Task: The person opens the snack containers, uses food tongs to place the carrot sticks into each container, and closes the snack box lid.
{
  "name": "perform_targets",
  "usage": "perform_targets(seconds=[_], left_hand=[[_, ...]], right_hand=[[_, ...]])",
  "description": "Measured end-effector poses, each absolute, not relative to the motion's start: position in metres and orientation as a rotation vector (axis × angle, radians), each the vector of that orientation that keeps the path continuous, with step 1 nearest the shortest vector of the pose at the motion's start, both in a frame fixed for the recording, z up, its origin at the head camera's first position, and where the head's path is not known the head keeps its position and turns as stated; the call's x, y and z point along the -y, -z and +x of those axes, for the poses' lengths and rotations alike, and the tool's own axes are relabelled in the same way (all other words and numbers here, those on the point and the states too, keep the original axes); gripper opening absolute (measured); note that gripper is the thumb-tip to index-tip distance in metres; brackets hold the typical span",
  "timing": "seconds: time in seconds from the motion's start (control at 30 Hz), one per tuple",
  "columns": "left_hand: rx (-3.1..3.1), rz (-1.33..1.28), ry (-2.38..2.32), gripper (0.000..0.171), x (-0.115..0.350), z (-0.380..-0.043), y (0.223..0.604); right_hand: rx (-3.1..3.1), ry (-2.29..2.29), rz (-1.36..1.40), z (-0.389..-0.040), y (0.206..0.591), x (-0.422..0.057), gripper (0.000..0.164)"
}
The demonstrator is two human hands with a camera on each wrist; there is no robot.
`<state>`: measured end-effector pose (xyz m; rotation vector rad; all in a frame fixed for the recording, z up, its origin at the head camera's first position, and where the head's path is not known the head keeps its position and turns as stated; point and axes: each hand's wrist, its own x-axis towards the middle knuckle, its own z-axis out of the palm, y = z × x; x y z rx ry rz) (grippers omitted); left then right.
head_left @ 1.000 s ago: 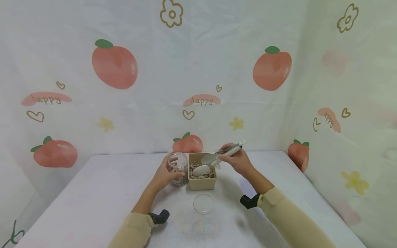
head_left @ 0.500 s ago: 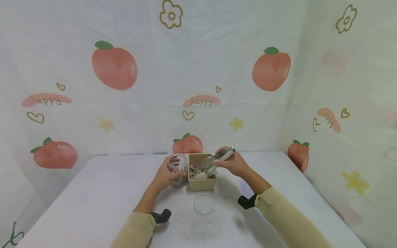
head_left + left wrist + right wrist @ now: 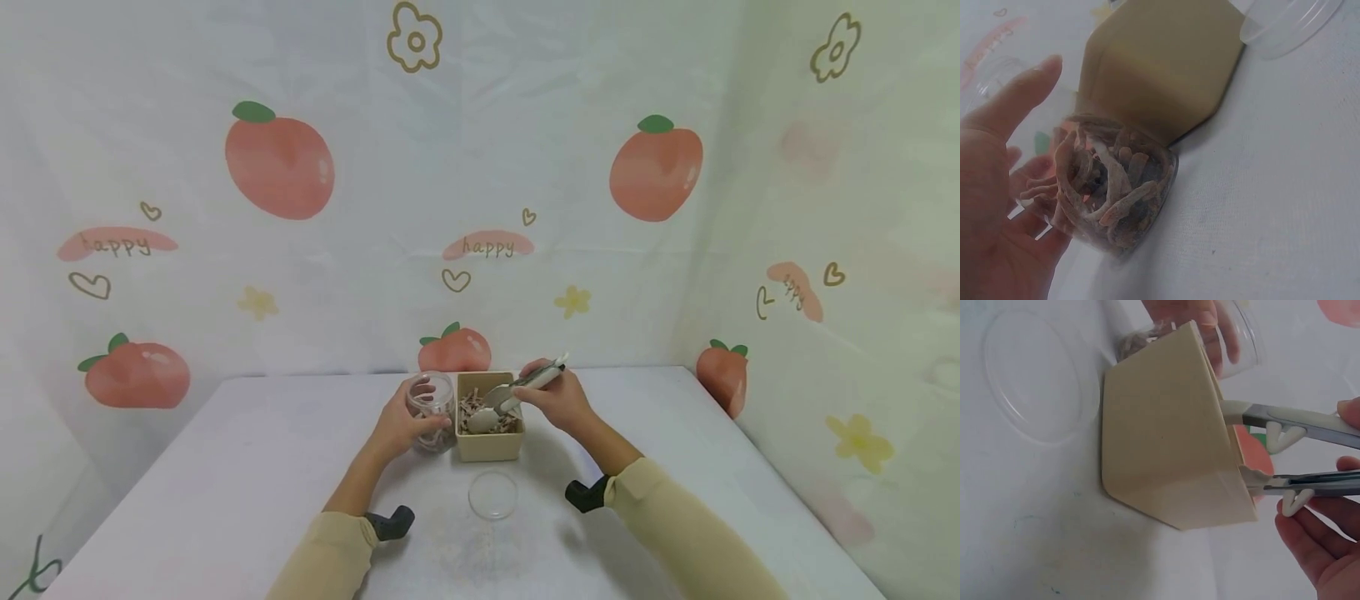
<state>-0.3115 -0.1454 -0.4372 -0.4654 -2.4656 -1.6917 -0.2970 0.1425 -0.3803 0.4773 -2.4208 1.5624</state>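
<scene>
— How far along does this look?

— Partway, I'd judge. The clear jar (image 3: 437,442) stands uncovered on the tabletop (image 3: 300,467) and already holds a heap of brown strips (image 3: 1116,181), while the beige box (image 3: 489,450) just to its right has plenty of loose pieces (image 3: 470,404) left in it. The round lid (image 3: 492,497) lies flat on the near side of the box, so closing up seems undone too

— And the hands?

— The left hand (image 3: 401,425) is wrapped around the jar, thumb on the near side. The right hand (image 3: 558,400) is clamped on the tongs (image 3: 542,377), thumb on one arm and fingers at the other; those arms stand apart, and their ends reach down into the box. Whether they have a piece between them, I can't tell

— What is it all made of?

— The jar and lid look like thin, see-through plastic, glossy at the rims. The box is matt and smooth, squarish at the mouth, with softly rounded corners and walls that narrow towards the base. The strips are the rough part: dry-looking, wrinkled, bent and tangled. The tongs have pale handles edged with grey and broad, whitish, spoon-like ends
</scene>
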Motion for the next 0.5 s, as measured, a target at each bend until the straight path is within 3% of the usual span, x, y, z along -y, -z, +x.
perform_targets(seconds=[0.5], left_hand=[[2.473, -0.453, 1.688, 0.086, 0.145, -0.31, 0.436]], right_hand=[[2.223, -1.761, 0.548, -0.276, 0.361, -0.129, 0.018]])
